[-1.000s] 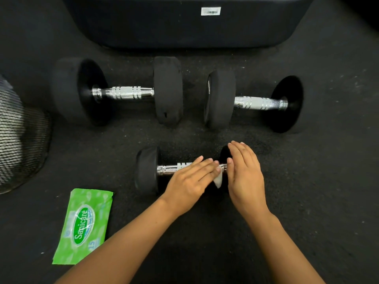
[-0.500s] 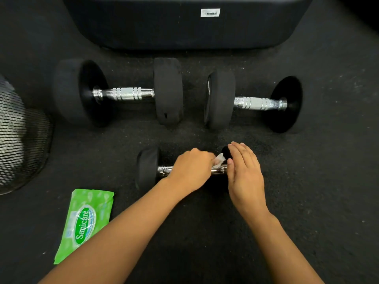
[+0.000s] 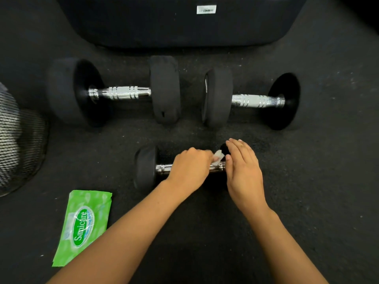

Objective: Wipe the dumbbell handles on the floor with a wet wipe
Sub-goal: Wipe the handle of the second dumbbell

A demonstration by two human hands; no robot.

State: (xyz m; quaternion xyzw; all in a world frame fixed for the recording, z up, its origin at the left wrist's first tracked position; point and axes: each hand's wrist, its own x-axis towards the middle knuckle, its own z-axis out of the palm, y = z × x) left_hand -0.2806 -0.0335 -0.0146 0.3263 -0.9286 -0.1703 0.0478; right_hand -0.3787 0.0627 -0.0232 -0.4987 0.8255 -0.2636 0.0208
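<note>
A small dumbbell (image 3: 144, 168) with black ends lies on the floor in front of me. My left hand (image 3: 189, 168) is curled over its chrome handle (image 3: 164, 168) and holds a white wet wipe (image 3: 218, 156), which sticks out on the right. My right hand (image 3: 244, 173) rests with straight fingers on the dumbbell's right end, which it mostly hides. Two larger dumbbells lie farther back, one on the left (image 3: 121, 93) and one on the right (image 3: 254, 100), each with a bare chrome handle.
A green pack of wet wipes (image 3: 84, 224) lies on the dark floor (image 3: 307, 181) at the lower left. A black mesh basket (image 3: 18, 144) stands at the left edge. A large dark padded object (image 3: 184, 19) with a white label fills the back.
My left hand has gone from lying flat on the handle to curling round it with the wipe, and has slid a little to the left. My right hand has stayed on the right end.
</note>
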